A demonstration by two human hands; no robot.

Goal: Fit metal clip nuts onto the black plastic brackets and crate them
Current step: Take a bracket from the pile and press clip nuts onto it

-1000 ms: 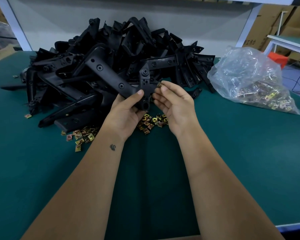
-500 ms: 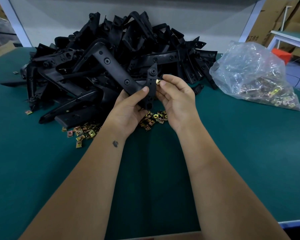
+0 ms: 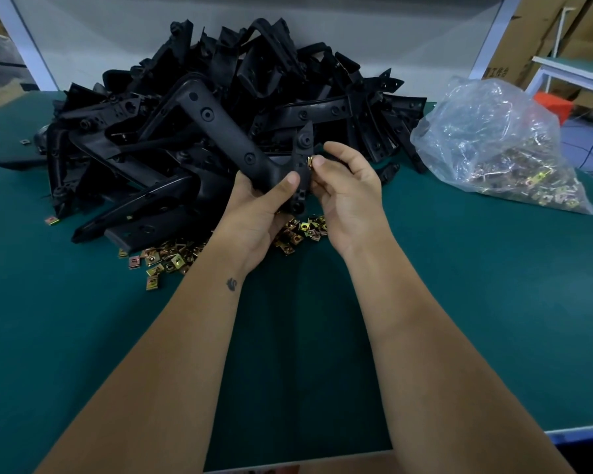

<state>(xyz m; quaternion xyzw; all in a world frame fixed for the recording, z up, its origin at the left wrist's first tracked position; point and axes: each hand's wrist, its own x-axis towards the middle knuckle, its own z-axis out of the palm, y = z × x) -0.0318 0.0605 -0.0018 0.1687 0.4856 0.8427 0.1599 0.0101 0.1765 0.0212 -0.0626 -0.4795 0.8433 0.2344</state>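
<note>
Clip nut (image 3: 310, 162) at bracket (image 3: 254, 155) edge, pinched by right hand (image 3: 348, 189).
Left hand (image 3: 259, 208) grips bracket's fork; nut sits just right of short upright arm, so the push looks leftward. Bracket's long axis runs up-left.

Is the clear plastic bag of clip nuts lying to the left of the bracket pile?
No, the plastic bag lies right of the bracket pile.

Green-topped table (image 3: 83, 336), grey back panel (image 3: 100, 39), cardboard boxes (image 3: 541, 25) behind
</note>
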